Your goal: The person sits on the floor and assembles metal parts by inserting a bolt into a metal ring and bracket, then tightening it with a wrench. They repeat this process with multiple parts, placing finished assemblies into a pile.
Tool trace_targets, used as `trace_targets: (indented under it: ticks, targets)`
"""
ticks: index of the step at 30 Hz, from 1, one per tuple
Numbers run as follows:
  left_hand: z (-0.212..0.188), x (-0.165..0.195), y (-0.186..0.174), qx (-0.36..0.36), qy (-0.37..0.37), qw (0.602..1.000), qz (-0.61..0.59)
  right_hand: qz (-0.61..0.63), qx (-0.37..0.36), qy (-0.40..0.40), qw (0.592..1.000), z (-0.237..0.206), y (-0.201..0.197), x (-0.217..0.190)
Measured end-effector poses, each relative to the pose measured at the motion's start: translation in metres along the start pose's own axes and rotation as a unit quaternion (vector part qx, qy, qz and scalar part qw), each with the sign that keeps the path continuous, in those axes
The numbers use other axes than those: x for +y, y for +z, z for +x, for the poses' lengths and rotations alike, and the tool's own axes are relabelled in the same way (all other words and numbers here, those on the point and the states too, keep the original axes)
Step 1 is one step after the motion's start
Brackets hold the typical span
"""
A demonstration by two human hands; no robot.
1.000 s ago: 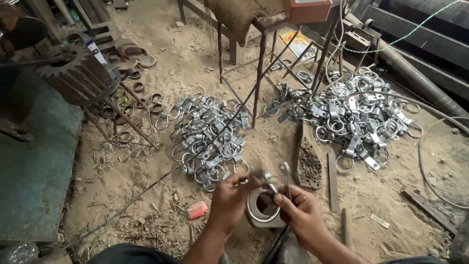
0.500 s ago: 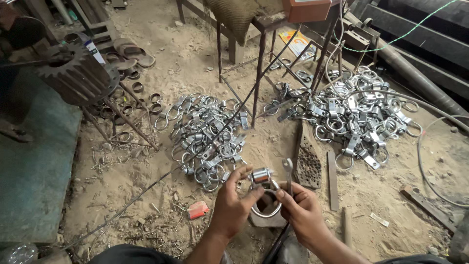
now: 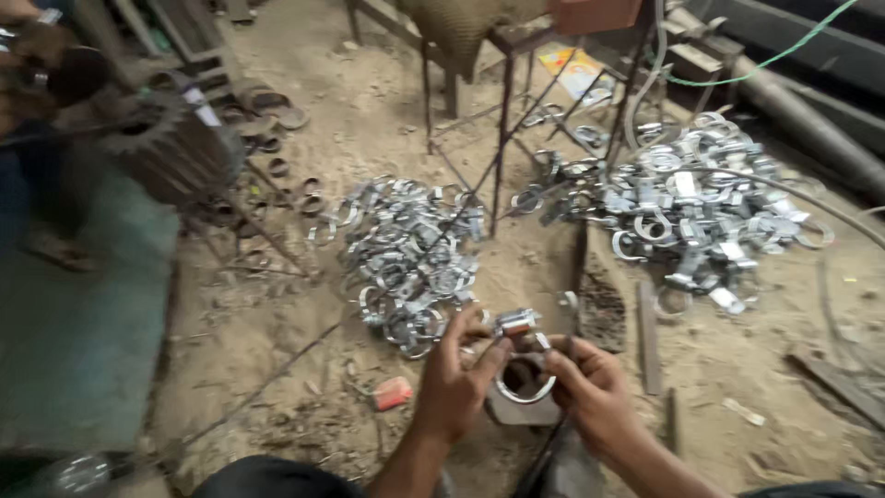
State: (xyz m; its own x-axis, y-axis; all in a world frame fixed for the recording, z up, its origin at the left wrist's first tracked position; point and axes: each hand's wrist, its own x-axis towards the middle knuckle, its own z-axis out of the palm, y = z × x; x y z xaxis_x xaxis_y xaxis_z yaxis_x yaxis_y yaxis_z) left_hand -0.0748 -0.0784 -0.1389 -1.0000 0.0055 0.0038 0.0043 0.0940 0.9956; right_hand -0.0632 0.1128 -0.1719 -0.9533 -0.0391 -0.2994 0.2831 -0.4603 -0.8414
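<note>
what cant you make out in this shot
Head view only:
- Metal clamp ring: its left side sits behind the left hand; motion blur hides how the ends join.
- Right hand: what its fingertips pinch is too small.
- Person at top left: cut by the edge, blurred.
- Red item on the dirt: too small to identify.

metal clamp ring [image 3: 524, 369] | shiny silver, round band with a small bolt block on top | held up between both hands, loop hanging down, block uppermost | lower centre of the frame, just above a dark block on the sandy ground
</note>
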Motion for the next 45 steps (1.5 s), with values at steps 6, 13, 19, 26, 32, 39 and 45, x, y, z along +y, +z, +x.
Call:
trace_targets:
  ticks: [6, 13, 19, 26, 32, 39, 45]
  targets:
    - [0.003, -0.007, 0.007, -0.038, -0.115, 0.989, -0.084, -0.04, -0.035, -0.05, 0.997, -0.002, -0.014, 0.002]
    - [-0.002, 0.008, 0.003, -0.009, -0.125, 0.923, -0.363, -0.089, -0.052, -0.025, 0.994, -0.003, -0.006, 0.007]
    - [-0.002, 0.015, -0.005, -0.022, 0.005, 0.915, -0.403, -0.009, -0.041, -0.004, 0.999, -0.002, -0.01, 0.001]
    - [-0.001, 0.004, 0.0, 0.04, 0.038, 0.973, -0.224, -0.028, -0.033, -0.022, 0.999, -0.002, -0.009, -0.004]
    - [-0.006, 0.009, 0.006, -0.054, -0.051, 0.995, -0.071, -0.042, -0.043, -0.031, 0.998, -0.006, -0.009, -0.003]
    - [-0.01, 0.023, -0.003, -0.073, 0.085, 0.989, 0.093, -0.077, -0.053, -0.04, 0.995, -0.003, -0.012, 0.003]
    - [-0.003, 0.024, -0.008, -0.003, 0.044, 0.999, 0.025, -0.133, -0.071, -0.013, 0.988, -0.008, -0.008, -0.005]
